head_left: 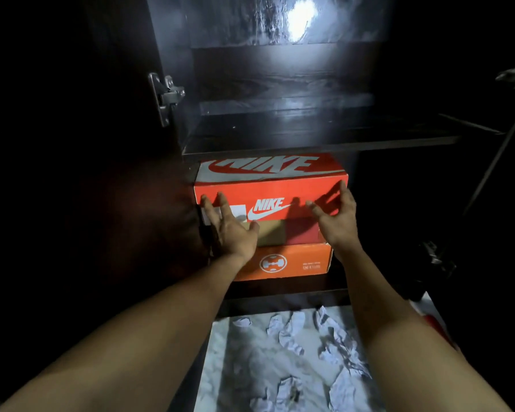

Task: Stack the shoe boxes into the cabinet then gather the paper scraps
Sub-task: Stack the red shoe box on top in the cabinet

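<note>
A red Nike shoe box (280, 193) tops a stack inside the dark cabinet (173, 173), just under a shelf (309, 142). Beneath it sit a tan and dark red box (286, 231) and an orange box (292, 263). My left hand (228, 227) is spread open at the stack's left front, fingertips at the red box's face. My right hand (338, 217) is open at the right front corner, fingers apart, holding nothing. Several crumpled white paper scraps (292, 331) lie on the marble floor (250, 367) in front of the cabinet.
A metal hinge (165, 96) sticks out on the cabinet's left side wall. The upper compartment (280, 99) holds nothing visible. To the right stand a thin slanted rod (494, 162) and a dark object (434, 257) in shadow.
</note>
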Tool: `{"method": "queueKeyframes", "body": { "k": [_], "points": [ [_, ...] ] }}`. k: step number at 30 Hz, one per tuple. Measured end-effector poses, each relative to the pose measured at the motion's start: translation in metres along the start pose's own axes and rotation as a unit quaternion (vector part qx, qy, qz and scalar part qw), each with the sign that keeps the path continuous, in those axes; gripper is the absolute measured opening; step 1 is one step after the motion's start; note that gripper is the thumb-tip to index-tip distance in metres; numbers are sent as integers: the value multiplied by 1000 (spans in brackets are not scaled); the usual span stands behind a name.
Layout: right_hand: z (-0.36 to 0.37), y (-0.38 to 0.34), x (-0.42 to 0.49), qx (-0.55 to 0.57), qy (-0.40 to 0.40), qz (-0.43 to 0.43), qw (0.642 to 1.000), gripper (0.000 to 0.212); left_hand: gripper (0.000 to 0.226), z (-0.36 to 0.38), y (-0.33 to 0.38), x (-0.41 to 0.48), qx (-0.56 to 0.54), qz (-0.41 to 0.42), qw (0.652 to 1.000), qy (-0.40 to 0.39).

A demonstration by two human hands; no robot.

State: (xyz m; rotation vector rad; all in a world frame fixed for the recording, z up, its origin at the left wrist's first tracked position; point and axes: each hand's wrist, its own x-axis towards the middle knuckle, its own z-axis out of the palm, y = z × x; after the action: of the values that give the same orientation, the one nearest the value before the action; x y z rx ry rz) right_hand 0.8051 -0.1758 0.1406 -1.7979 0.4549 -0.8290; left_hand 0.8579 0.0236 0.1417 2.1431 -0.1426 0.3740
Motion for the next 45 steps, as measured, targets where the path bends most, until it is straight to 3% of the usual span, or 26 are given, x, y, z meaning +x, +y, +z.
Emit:
{"method": "queueKeyframes", "body": {
  "k": [6,12,21,24,27,33,38,45],
  "points": [
    [15,6,29,-9,-48,21,999,114,103,3,-6,44,35,-12,997,-64],
    [7,8,44,-64,-119,35,990,109,109,4,-11,52,47,-12,993,-104],
    [-29,12,6,-140,-92,56,984,93,106,-17,22,34,-14,-60,991,-121],
    [-55,4,-11,-170,-90,89,977,109,106,-27,29,15,6,-32,986,-162],
    [-97,43,-3,-178,-90,111,974,127,96,-31,33,-12,19,13,981,-195],
    [-190,-61,-82,-300,-95,160,936,105,96,-53,69,-81,21,37,976,-212],
    [-273,-129,-151,-366,-58,147,917,89,95,-84,122,-147,-24,88,963,-252],
    [-320,-152,-291,-374,-50,174,910,89,88,-133,136,-237,-30,124,948,-291]
  ]
}}
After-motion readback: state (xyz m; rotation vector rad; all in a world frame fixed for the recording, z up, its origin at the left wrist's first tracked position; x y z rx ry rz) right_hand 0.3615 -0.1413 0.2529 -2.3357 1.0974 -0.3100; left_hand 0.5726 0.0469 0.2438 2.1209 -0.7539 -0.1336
